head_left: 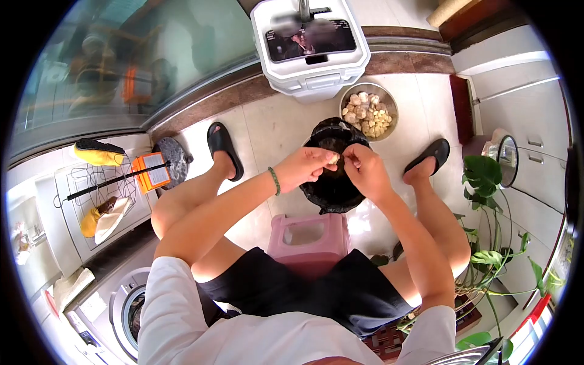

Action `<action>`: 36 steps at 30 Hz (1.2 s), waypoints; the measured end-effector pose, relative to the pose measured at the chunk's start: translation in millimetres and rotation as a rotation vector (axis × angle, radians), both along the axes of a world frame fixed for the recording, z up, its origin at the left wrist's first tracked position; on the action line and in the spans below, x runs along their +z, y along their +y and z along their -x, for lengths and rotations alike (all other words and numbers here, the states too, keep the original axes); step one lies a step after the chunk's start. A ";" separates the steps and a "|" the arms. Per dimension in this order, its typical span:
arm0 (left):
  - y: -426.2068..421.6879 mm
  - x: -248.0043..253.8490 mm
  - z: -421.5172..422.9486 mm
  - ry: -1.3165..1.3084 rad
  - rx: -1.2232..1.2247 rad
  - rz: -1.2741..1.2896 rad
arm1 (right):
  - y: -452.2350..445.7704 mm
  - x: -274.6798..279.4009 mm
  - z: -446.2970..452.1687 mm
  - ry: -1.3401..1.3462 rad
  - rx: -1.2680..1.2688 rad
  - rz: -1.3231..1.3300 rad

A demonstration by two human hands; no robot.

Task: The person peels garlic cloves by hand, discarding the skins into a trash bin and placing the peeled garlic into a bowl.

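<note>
My left hand point(304, 167), with a green bracelet at its wrist, pinches a small pale garlic clove point(334, 159) between thumb and fingers. Close by on the right, my right hand point(367, 171) has its fingers pressed together; what they hold, if anything, is too small to make out. Both hands are above a bin lined with a black bag point(333, 193). Beyond the bin, a metal bowl point(394, 115) on the floor holds whole garlic bulbs and loose pale cloves.
A white and grey box point(316, 82) with a phone point(311, 41) on top stands beyond the bin. A pink stool point(310, 240) is between my legs. A leafy plant point(483, 173) is at the right, a wire rack with shoes point(100, 152) and a washing machine point(131, 304) at the left.
</note>
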State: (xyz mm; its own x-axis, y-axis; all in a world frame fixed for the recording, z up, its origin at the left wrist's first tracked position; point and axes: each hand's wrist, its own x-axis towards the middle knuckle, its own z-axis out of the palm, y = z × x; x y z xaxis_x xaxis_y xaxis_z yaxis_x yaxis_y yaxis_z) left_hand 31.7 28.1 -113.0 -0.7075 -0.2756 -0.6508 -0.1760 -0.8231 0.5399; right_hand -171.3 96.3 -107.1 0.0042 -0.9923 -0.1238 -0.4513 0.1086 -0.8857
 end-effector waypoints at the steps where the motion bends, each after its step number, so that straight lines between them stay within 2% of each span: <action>1: -2.0 -1.9 -1.3 0.055 0.029 -0.042 | 0.3 -0.4 0.2 -0.052 -0.006 -0.019; 5: -4.8 3.3 -0.8 0.095 0.148 -0.164 | 1.9 4.3 -3.6 -0.094 0.026 -0.019; 8: -6.5 4.5 -1.2 0.115 0.168 -0.189 | 0.3 10.9 -7.7 -0.058 0.056 0.096; 10: -6.6 7.5 -0.7 0.105 0.170 -0.202 | -1.6 17.2 -13.0 -0.146 0.009 0.222; 17: -4.4 2.3 -1.6 0.159 0.192 -0.207 | -1.7 20.4 -15.4 -0.205 0.023 0.208; 24: 0.4 -1.6 1.8 0.158 0.180 -0.189 | -1.8 15.0 -18.6 -0.118 -0.014 0.253; 31: 10.9 -3.5 6.6 0.156 0.288 -0.169 | -1.5 13.4 -25.6 0.055 -0.048 0.334; 36: 13.0 0.2 9.8 0.125 0.329 -0.115 | -1.4 10.6 -27.1 0.015 -0.062 0.302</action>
State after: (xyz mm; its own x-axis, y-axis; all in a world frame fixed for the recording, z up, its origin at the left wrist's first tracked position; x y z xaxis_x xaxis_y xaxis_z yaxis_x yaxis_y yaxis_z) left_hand 21.9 41.1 -112.8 -0.6694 -0.4312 -0.6049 0.1693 -0.8814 0.4410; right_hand -144.2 94.9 -96.5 -0.0572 -0.9825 0.1771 -0.4658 -0.1306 -0.8752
